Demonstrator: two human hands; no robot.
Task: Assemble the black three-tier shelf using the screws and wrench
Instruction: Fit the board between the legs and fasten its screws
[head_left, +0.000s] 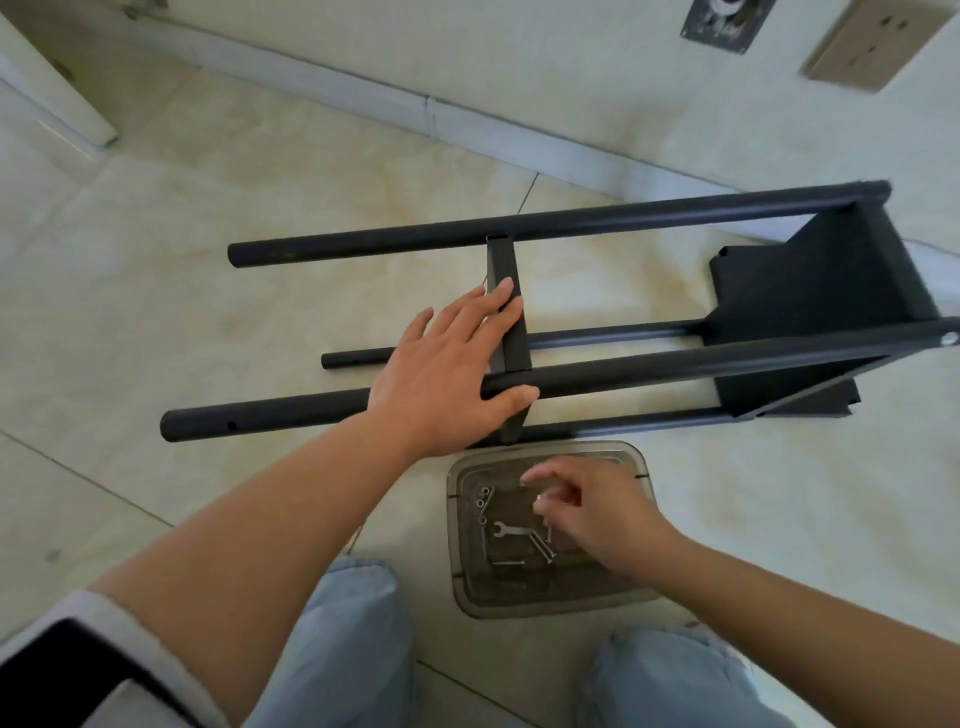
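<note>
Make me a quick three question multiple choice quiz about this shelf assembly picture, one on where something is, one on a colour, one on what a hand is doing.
1. Where is the wrench?
A. in the clear tray
B. on a shelf panel
C. in the left hand

2. What colour are the shelf poles?
A. white
B. black
C. silver

3. What is the left hand doing?
A. turning a screw
B. hanging idle
C. resting flat on the frame

Answers: 1 A, the wrench lies among screws inside the tray. 2 B, all poles are black. 3 C, its straight fingers lie on the middle panel and near pole.
</note>
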